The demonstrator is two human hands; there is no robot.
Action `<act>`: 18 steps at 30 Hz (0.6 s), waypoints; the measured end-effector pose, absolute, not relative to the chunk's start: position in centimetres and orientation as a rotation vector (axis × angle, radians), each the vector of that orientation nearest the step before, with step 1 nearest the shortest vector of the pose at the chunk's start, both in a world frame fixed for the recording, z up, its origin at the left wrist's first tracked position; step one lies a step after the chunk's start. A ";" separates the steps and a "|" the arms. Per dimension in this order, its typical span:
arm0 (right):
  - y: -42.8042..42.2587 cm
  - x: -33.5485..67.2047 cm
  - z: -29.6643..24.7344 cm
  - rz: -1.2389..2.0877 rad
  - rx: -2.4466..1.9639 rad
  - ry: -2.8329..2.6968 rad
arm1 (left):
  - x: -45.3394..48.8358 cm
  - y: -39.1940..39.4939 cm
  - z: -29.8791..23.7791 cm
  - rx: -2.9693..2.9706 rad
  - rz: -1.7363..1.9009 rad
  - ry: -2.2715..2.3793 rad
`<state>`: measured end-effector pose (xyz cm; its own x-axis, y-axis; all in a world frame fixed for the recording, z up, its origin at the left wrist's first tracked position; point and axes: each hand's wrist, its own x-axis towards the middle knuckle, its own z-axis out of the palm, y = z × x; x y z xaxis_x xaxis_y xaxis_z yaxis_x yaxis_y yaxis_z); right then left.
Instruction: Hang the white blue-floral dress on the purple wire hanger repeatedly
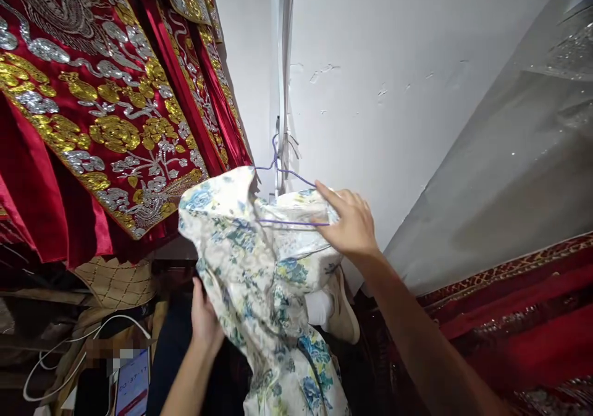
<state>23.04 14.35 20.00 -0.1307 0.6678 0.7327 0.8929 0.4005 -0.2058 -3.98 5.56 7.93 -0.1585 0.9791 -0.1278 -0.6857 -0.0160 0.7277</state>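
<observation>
A cream garment with a blue and yellow flower print (259, 267) hangs half draped on a thin purple wire hanger (282, 172) in front of a white wall. My right hand (347, 221) pinches the hanger's right end together with the cloth there. Lower down, my left hand (206, 323) grips the garment from behind; its fingers are mostly hidden in the fabric. The hanger's hook rises beside a white vertical rail (283, 82).
Red robes with gold and silver embroidery (92, 107) hang close at the upper left. A garment in clear plastic (519, 156) and more red cloth (519, 317) fill the right. Below left lie a phone (132, 385), white cables (65, 354) and a quilted beige piece (118, 283).
</observation>
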 end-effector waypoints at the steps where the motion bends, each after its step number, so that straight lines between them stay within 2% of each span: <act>1: 13.7 23.3 19.3 -0.354 -1.370 -1.832 | -3.7 4.5 6.7 0.416 1.574 0.840; 5: 10.0 23.1 15.2 -0.259 -1.404 -1.744 | -2.3 1.3 2.8 0.232 1.557 1.120; 8: 7.6 22.0 11.7 -0.199 -1.385 -1.442 | -1.3 0.2 1.1 0.247 1.502 1.227; 12: 5.9 19.8 8.1 0.175 -1.180 -1.003 | -1.5 -0.1 0.3 0.296 1.318 1.346; 15: 6.8 19.7 8.2 0.445 -1.104 -0.837 | -2.4 -0.5 -0.1 0.369 1.257 1.341; 18: 9.0 21.4 10.7 0.505 -1.078 -0.754 | -2.8 -1.1 -0.7 0.379 1.216 1.359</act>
